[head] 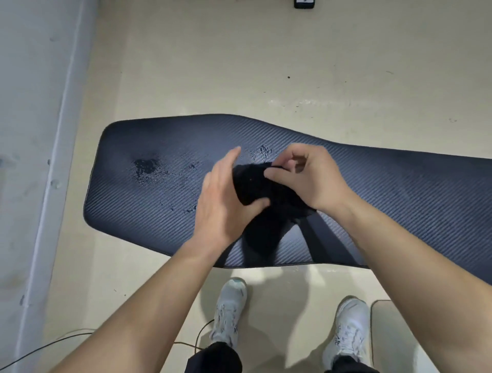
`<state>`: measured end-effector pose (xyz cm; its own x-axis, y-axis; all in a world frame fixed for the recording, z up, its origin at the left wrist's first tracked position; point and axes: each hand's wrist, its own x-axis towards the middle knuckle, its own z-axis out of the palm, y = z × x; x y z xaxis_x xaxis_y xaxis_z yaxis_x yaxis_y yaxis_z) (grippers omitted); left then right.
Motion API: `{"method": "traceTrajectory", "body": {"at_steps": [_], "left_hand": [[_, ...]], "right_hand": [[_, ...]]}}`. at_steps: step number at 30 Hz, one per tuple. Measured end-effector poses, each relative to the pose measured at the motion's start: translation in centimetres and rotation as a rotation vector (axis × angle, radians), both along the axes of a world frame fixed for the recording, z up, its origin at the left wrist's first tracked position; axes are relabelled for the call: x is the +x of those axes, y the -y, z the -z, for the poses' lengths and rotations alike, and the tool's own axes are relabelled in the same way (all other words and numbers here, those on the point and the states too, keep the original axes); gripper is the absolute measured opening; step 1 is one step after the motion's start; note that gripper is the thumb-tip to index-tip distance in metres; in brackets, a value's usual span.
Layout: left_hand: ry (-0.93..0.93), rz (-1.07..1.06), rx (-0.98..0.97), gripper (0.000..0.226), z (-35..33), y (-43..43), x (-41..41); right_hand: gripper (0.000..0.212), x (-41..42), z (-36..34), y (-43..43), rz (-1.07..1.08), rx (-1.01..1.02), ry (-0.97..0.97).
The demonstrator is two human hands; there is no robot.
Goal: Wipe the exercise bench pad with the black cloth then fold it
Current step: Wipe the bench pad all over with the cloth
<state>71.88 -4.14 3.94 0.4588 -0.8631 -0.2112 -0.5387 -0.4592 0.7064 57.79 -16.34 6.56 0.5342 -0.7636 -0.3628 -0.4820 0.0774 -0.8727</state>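
The dark blue ribbed exercise bench pad (pixel 165 213) runs across the middle of the view, with worn dark patches near its left end. A black cloth (pixel 255 191) is bunched up above the pad's middle, and part of it hangs down toward the near edge. My left hand (pixel 226 202) holds the cloth from the left, thumb pressed on it and fingers stretched flat. My right hand (pixel 306 175) pinches the cloth's upper edge between thumb and fingers.
A pale wall (pixel 32 159) and its skirting run down the left side. The floor is beige, and a thin cable (pixel 80 338) lies across it at the lower left. My two white shoes (pixel 229 311) stand just below the pad. A small black object (pixel 304 3) sits at the top.
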Motion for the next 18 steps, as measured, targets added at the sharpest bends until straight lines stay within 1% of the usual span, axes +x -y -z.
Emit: {"method": "traceTrajectory", "body": {"at_steps": [1,2,3,4,5,6,7,9,11,12,13,14,16,17,18], "left_hand": [[-0.053,-0.003,0.029,0.077,-0.3,-0.4,0.3],[-0.112,-0.019,0.041,0.062,-0.5,-0.7,0.7],[-0.176,-0.073,0.034,0.042,-1.0,-0.8,1.1],[-0.231,-0.158,0.013,0.028,-1.7,-0.8,1.5],[-0.270,-0.251,-0.013,0.023,-2.3,-0.7,2.2],[-0.260,-0.323,-0.036,0.022,-3.0,-0.8,3.0],[-0.199,-0.359,-0.055,0.021,-3.6,-0.8,3.7],[0.022,-0.340,-0.072,0.019,-4.1,-1.1,4.9],[0.274,-0.275,0.017,0.022,-3.6,-1.6,5.1],[0.410,-0.231,0.068,0.026,-3.0,-1.7,4.6],[0.515,-0.177,0.094,0.029,-2.1,-1.9,3.9],[0.555,-0.122,0.100,0.031,-0.9,-2.2,3.0],[0.474,-0.004,0.125,0.036,1.5,-2.5,0.6],[0.438,0.064,0.180,0.043,3.0,-2.6,-0.7],[0.443,0.127,0.238,0.053,4.4,-2.7,-1.8]], "right_hand": [[0.014,0.6,-1.5,0.0,-0.014,0.032,0.076],[0.014,1.2,-2.7,-0.1,-0.018,0.071,0.153],[0.015,1.6,-3.8,0.0,0.003,0.127,0.224],[0.016,1.9,-4.4,0.2,0.054,0.182,0.288],[0.018,1.9,-4.7,0.6,0.120,0.209,0.320],[0.020,1.7,-4.7,0.9,0.172,0.179,0.301],[0.022,1.3,-4.3,1.1,0.200,0.091,0.220],[0.030,0.1,-2.4,1.0,0.172,-0.113,-0.063],[0.035,-1.0,-0.3,-0.3,0.015,-0.282,-0.441],[0.034,-1.3,0.5,-1.3,-0.084,-0.374,-0.623],[0.033,-1.5,1.4,-2.4,-0.175,-0.457,-0.740],[0.037,-1.4,2.4,-3.6,-0.250,-0.521,-0.779],[0.055,-1.1,4.5,-5.5,-0.424,-0.553,-0.753],[0.061,-0.9,6.0,-6.3,-0.519,-0.540,-0.743],[0.065,-0.6,7.4,-6.9,-0.584,-0.529,-0.747]]}}
